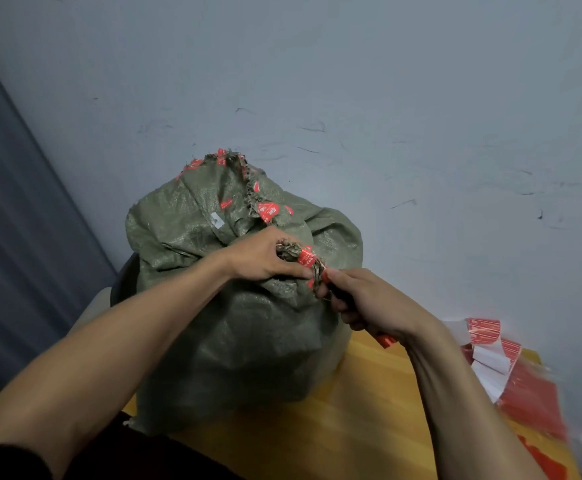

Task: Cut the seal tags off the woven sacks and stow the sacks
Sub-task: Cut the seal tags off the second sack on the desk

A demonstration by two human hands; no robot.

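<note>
A full green woven sack [248, 341] stands on a yellow wooden table [352, 427] against the wall. Its frayed top edge carries several red seal tags [268, 211]. My left hand [262, 258] grips a bunched, frayed bit of the sack's mouth with a red tag [307, 258] on it. My right hand [369, 303] is closed around a tool with a dark body and a red end [386, 340], its tip right at that bunch. The tool's blade is hidden by my fingers.
A heap of red and white tags and red plastic [511, 375] lies on the table's right end. A scuffed pale wall [386, 116] rises behind. A grey curtain [12, 220] hangs at the left. A dark round rim [123, 282] shows behind the sack.
</note>
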